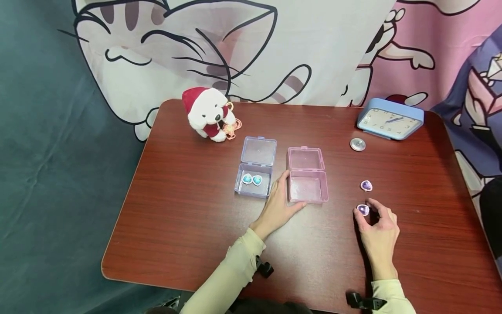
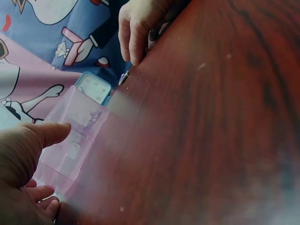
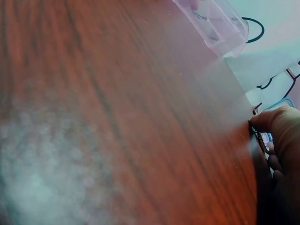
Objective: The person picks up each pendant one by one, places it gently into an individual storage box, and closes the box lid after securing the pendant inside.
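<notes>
1. Gems first: the right hand (image 1: 378, 235) pinches a purple heart gem (image 1: 363, 209) between thumb and forefinger, at the table (image 1: 188, 226) surface, right of the pink box (image 1: 307, 176). Its face tilts up toward the camera; which way its tip points I cannot tell.
2. A second purple gem (image 1: 366, 186) lies flat just beyond the first, well apart from the hand.
3. The left hand (image 1: 279, 205) rests flat, fingers straight and relaxed, against the pink box's left wall and front corner, between it and the clear box (image 1: 255, 171). It grips nothing.
4. Both boxes stand open, lids hinged back away from the person, long axes running front to back. The clear box holds two blue gems (image 1: 252, 179).
5. The head view alone shows the plush dog (image 1: 208, 113), the blue clock (image 1: 390, 118) and a round silver disc (image 1: 357, 144).
6. The left wrist view shows the thumb lying on the pink box's wall; the right wrist view shows the gem edge-on against the thumb tip, blurred.
</notes>
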`<state>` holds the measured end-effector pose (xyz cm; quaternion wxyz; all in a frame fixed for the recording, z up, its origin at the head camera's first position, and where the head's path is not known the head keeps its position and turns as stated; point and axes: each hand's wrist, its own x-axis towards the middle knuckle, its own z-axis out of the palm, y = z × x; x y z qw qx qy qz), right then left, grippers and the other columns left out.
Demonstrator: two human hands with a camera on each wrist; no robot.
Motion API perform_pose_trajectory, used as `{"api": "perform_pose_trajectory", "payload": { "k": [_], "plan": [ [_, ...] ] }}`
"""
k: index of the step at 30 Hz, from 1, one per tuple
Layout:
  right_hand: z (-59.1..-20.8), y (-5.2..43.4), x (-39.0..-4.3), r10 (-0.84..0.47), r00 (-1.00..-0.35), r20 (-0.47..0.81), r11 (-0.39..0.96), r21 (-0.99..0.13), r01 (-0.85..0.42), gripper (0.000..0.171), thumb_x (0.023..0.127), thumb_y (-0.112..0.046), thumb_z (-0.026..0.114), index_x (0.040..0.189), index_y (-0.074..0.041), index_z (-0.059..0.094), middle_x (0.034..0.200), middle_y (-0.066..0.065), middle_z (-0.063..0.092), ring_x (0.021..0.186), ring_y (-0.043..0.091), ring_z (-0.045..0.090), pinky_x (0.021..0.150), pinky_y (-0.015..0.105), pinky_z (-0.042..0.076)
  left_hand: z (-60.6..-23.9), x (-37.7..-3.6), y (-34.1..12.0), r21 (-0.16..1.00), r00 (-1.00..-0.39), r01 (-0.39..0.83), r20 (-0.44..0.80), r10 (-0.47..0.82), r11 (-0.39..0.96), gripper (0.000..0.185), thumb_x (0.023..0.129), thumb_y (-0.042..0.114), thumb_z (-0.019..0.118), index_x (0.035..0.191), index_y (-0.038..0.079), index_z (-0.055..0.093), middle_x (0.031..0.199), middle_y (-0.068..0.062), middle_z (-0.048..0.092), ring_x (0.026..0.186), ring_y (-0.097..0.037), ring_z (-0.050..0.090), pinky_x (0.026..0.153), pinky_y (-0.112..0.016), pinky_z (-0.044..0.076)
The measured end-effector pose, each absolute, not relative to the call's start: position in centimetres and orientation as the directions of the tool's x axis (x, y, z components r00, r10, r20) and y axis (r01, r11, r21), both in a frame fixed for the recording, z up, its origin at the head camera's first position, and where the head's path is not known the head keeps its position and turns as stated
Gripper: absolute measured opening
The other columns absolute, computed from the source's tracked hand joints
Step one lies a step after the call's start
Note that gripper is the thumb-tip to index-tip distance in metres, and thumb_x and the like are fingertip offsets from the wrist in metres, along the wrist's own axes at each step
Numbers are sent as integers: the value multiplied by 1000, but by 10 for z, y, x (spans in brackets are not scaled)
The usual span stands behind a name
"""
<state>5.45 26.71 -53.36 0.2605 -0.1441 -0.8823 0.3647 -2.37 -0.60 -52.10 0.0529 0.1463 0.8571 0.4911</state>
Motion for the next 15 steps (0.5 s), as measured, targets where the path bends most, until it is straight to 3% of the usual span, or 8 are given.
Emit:
{"api": "perform_pose_trajectory", "payload": {
  "k": [6,15],
  "plan": [
    [-534,266,56,446,-815,369,695,-717,56,44,78,-2,89,119,1,76,99,23,74,92,37,60,78,19,32,-522,-25,-6,850,-950,213,64,307,482,100,86,24,89,163,6,28,153,-18,50,137,-28,50,117,-43,43],
    [-538,263,60,472,-804,363,698,-711,89,40,80,-1,86,117,4,74,100,27,72,92,32,57,80,17,32,-522,-27,-6,846,-952,198,45,303,496,99,86,25,89,163,8,29,153,-17,51,137,-28,50,116,-43,43]
  ]
}}
